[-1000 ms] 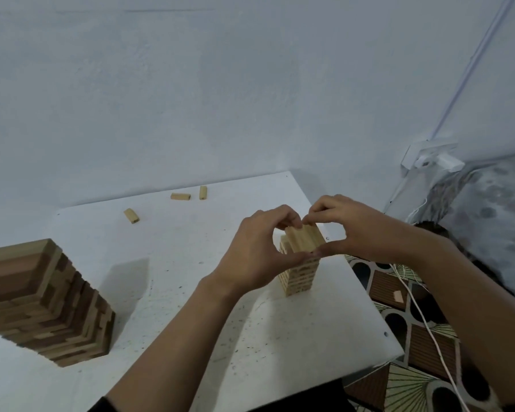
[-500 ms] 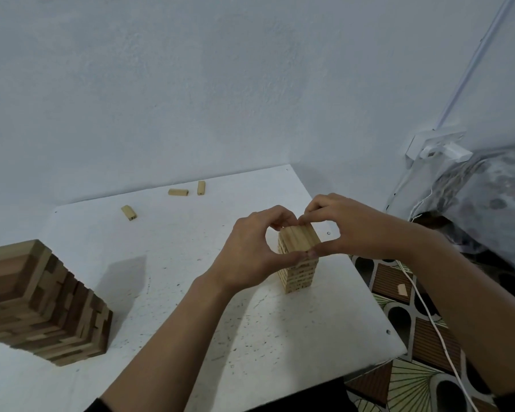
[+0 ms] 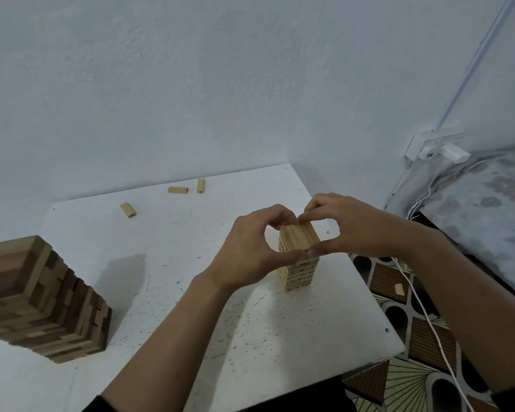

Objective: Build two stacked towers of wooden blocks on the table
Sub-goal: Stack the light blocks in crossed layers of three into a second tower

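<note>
Two hands pinch the tower point(image 3: 299, 264) high up — left hand point(image 3: 249, 252) at nine o'clock, right hand point(image 3: 350, 227) at three; light, probably tippy.

Both hands are gripping the top of the pale tower point(image 3: 299, 272) on the white desk point(image 3: 191, 307)
The left hand point(image 3: 247, 254) and right hand point(image 3: 357, 230) are curling round the tower's top layers, thumbs meeting on its near face and fingers point(image 3: 280, 214) touching over its far edge. The tower is standing upright near the desk's right edge. A wider, darker tower point(image 3: 42, 304) is sitting well apart at the left edge, and three loose blocks point(image 3: 178, 190) are lying by the far wall. One more block point(image 3: 398, 289) is lying on the patterned floor point(image 3: 416, 346) beside a white cable point(image 3: 428, 322)
</note>
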`<state>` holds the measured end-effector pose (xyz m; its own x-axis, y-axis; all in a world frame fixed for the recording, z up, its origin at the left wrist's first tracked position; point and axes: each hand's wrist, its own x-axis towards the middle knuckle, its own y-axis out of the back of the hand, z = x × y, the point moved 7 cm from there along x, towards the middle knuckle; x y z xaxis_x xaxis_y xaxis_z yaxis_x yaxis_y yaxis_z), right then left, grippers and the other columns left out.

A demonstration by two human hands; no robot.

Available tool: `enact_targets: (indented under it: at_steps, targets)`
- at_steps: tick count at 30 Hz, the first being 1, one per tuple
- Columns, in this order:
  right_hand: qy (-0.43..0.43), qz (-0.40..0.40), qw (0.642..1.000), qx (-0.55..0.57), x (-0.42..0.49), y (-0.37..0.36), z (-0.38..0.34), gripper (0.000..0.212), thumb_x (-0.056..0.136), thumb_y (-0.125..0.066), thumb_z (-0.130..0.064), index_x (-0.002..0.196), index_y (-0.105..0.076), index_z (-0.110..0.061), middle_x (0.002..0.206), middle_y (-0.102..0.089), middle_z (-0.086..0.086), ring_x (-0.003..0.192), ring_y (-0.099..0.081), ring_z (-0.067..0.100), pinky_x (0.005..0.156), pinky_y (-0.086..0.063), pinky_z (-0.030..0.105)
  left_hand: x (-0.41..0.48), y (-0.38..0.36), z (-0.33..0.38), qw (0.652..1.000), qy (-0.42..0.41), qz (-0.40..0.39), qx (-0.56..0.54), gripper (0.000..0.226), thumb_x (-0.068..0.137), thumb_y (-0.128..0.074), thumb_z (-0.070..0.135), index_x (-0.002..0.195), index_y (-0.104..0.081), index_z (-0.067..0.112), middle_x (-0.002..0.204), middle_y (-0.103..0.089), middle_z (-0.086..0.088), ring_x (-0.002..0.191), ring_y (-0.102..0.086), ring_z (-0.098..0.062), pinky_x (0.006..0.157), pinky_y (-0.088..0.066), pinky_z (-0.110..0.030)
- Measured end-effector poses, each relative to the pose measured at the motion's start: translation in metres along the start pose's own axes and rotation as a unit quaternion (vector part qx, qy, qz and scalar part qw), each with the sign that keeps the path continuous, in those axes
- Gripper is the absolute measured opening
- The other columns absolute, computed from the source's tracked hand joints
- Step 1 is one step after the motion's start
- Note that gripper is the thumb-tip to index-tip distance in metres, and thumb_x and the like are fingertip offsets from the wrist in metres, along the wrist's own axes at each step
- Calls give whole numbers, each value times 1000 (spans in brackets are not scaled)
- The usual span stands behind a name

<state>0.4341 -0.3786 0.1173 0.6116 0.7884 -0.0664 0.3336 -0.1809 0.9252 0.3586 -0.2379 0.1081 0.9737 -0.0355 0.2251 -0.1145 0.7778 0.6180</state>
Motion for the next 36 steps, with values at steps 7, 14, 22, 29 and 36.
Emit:
enact_targets:
  at_steps: [7,14,22,29,36]
  targets:
    - [-8,-3,1000,5,-2,1,1,64,79,-79,-51,137,-58,-32,121,-53,-18,116,-47,3,101,-45,35,0,-1,0,1000,-2,1,-5,44,73,-89,42,107,-64,32,102,-66,24,103,-56,4,81,-36,2]
    - [-15,8,999,35,-6,2,3,71,76,-81,-51,139,-55,-34,123,-52,-19,116,-47,0,94,-43,23,-1,-1,-1,1000,-7,9,5,48,70,-89,48,108,-63,34,105,-66,23,104,-57,0,80,-36,1]
    - [-30,83,987,137,-18,10,8,64,73,-67,-65,132,-56,-45,124,-54,-23,115,-51,-5,83,-41,16,-8,11,-7,999,16,34,-6,37,79,-81,50,108,-63,35,112,-64,23,107,-56,1,78,-34,1]
    - [-86,250,937,227,-28,5,9,28,102,-53,-37,122,-69,-26,115,-64,-19,109,-57,-4,83,-44,14,-21,32,-25,992,57,97,-53,15,95,-66,42,109,-63,36,108,-67,22,107,-60,0,78,-42,-20]
    - [-140,284,853,415,-46,-53,3,65,96,-38,-69,143,-53,-28,140,-54,-23,128,-45,-14,114,-36,23,-44,-9,-38,972,153,116,-139,61,94,-43,60,149,-45,34,148,-47,21,132,-40,8,105,-36,-20]
